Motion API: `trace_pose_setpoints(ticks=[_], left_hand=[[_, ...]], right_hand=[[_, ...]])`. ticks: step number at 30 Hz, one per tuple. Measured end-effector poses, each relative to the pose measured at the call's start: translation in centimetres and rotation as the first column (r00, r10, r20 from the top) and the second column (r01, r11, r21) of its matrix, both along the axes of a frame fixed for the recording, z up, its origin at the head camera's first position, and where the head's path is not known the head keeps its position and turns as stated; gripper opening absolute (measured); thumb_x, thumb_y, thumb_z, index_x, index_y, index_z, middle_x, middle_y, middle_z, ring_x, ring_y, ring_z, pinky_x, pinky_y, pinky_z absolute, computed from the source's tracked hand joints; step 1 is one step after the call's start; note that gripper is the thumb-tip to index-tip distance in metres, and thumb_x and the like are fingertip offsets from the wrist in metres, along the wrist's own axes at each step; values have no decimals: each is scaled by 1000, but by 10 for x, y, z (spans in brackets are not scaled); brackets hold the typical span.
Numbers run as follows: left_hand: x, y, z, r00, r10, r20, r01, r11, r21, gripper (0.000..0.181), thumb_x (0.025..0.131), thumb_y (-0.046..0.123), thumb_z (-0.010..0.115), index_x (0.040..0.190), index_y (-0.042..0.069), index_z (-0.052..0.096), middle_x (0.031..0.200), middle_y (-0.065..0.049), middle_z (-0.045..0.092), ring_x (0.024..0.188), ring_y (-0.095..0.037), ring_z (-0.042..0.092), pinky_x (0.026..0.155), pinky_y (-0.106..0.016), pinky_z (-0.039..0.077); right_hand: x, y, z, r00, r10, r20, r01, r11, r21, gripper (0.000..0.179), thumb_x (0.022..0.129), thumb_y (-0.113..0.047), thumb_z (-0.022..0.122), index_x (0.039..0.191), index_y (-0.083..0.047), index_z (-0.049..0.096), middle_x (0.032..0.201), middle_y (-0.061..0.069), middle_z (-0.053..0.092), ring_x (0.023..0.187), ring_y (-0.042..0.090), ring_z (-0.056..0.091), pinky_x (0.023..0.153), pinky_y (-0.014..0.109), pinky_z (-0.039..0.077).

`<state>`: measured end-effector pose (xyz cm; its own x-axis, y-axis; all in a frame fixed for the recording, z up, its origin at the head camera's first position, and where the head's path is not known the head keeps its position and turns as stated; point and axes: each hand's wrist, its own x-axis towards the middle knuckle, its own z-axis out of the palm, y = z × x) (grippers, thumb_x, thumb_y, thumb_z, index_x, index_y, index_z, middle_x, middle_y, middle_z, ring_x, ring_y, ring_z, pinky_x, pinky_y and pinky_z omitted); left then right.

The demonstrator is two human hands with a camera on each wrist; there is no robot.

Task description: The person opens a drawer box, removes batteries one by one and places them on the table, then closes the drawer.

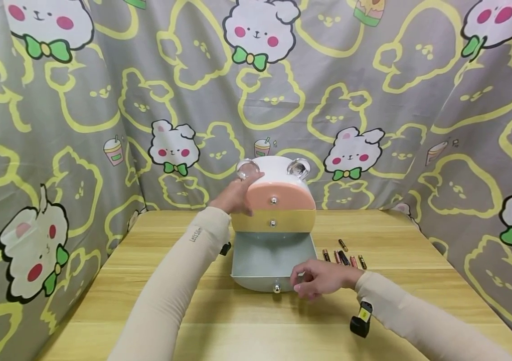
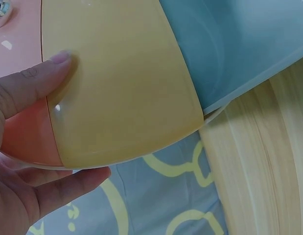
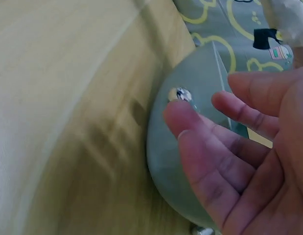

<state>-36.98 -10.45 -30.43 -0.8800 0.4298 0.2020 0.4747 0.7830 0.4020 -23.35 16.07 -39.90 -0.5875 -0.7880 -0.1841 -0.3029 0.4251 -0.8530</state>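
A small bear-eared drawer cabinet stands on the table, with a pink top drawer and a yellow middle drawer closed. Its grey-green bottom drawer is pulled out, the inside showing bare. My left hand grips the cabinet's left side, thumb on the front by the seam between pink and yellow, fingers along the side. At the front right corner of the pulled-out drawer is my right hand, fingers loosely bent and holding nothing. The drawer's silver knob is just left of its fingertips.
Several small batteries lie on the wooden table right of the cabinet, behind my right hand. A patterned curtain hangs around the back and sides. A black wrist camera sits below my right wrist.
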Motion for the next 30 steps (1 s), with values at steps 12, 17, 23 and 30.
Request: trace_pose_setpoints(ticks=[12, 17, 23, 30], left_hand=[[-2, 1, -2, 1000, 5, 17, -5, 1000, 8, 126, 55, -6, 90, 152, 41, 25, 142, -17, 44, 123, -34, 45, 97, -51, 43], [-1, 1, -1, 1000, 8, 16, -8, 1000, 5, 125, 55, -6, 91, 152, 40, 25, 143, -16, 44, 124, -33, 44, 98, -51, 42], [-1, 2, -1, 1000, 3, 27, -4, 1000, 14, 125, 56, -6, 90, 152, 40, 25, 143, -16, 43, 124, -33, 44, 99, -52, 41], [-1, 1, -1, 1000, 3, 5, -4, 1000, 3, 125, 54, -5, 91, 152, 39, 25, 140, -18, 46, 123, -34, 45, 97, -51, 43]], right_hand=[[4, -18, -11, 997, 25, 72, -29, 997, 67, 41, 97, -13, 60, 136, -4, 52, 130, 20, 56, 81, 26, 69, 67, 30, 56], [6, -27, -12, 997, 27, 69, -33, 995, 97, 49, 96, -15, 61, 142, -6, 46, 134, 24, 51, 75, 23, 70, 64, 30, 56], [9, -34, -13, 995, 8, 97, -23, 988, 151, 58, 96, -16, 62, 148, -9, 37, 141, 28, 42, 74, 23, 70, 65, 31, 56], [8, -37, -12, 993, 4, 114, -23, 986, 166, 59, 96, -16, 62, 148, -10, 36, 143, 27, 40, 74, 24, 69, 65, 32, 56]])
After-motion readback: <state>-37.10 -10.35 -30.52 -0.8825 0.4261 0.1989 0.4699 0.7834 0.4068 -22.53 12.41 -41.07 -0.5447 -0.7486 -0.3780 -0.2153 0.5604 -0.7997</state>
